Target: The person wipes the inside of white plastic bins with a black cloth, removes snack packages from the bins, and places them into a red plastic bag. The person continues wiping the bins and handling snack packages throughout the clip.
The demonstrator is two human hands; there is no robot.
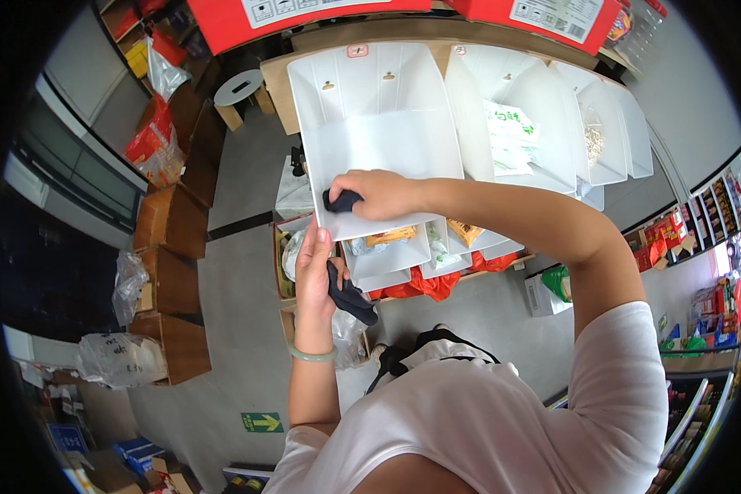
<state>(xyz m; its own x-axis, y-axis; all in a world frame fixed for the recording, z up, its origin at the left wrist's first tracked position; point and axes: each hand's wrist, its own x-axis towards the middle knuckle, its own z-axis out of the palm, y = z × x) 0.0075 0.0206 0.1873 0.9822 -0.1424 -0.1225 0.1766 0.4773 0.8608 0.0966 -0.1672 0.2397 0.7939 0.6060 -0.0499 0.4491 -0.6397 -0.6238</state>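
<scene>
A large white plastic bin [386,139] hangs tilted before me, with a small red-bordered label on its back wall. Inside it, near the front left corner, my right hand [386,194] grips a bunched dark cloth [344,201] against the plastic. My left hand [313,272] is at the outside of that same corner, fingertips touching the rim. A second dark cloth [353,302], possibly a sock or glove, hangs from its curled fingers. What lies beneath the right palm is hidden.
To the right, more white bins [525,62] hold printed plastic packets [509,136]. Lower bins [383,259] contain yellow packets, with red plastic bags [429,284] below. Red boxes [315,15] stand above. Brown wooden boxes [171,278] line the left. A round stool [239,87] stands behind.
</scene>
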